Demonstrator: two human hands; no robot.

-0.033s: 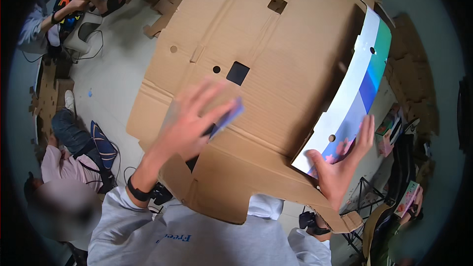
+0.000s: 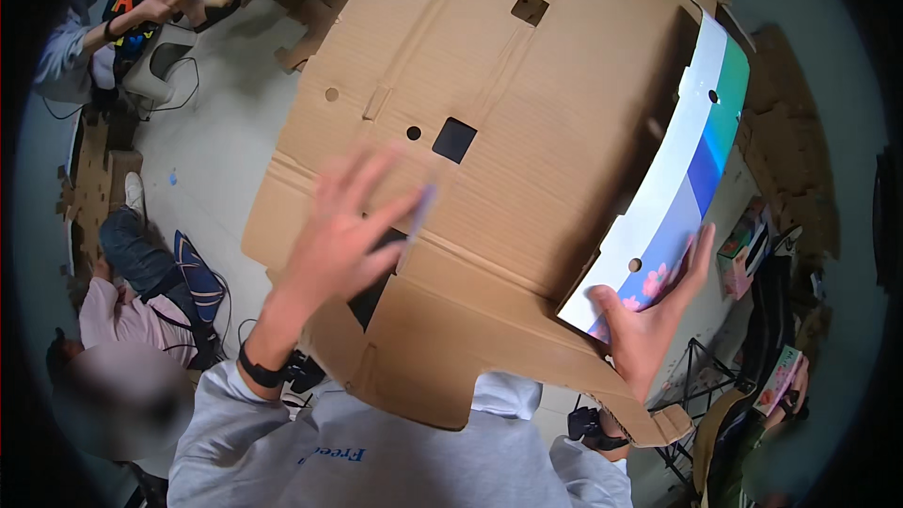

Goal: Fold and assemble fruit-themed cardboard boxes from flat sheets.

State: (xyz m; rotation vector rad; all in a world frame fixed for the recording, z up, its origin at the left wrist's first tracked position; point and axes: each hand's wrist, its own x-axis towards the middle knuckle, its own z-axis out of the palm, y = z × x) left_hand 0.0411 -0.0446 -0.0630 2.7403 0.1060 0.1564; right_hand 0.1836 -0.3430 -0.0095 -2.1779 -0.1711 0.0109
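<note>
A large brown cardboard sheet [image 2: 555, 122], creased and punched with round and square holes, lies in front of me up to my chest. Along its right edge stands a folded-up side panel [image 2: 691, 160], white with green, blue and pink-flower print. My right hand [image 2: 649, 320] grips the near end of this panel, thumb on one side and fingers on the other. My left hand [image 2: 339, 226] is over the sheet's near left part, fingers spread and blurred. Next to its thumb, a small purple-edged flap [image 2: 420, 216] stands up beside a dark opening [image 2: 370, 296].
A seated person [image 2: 122, 292] is on the left floor, and another person's hand [image 2: 155, 7] touches cardboard at upper left. Cardboard stacks [image 2: 790, 150] line the right wall. A printed box [image 2: 743, 235] and a black metal stand [image 2: 691, 376] are nearby.
My left hand has shifted slightly left, and the small purple flap has turned more edge-on. My right hand and the large sheet have stayed put.
</note>
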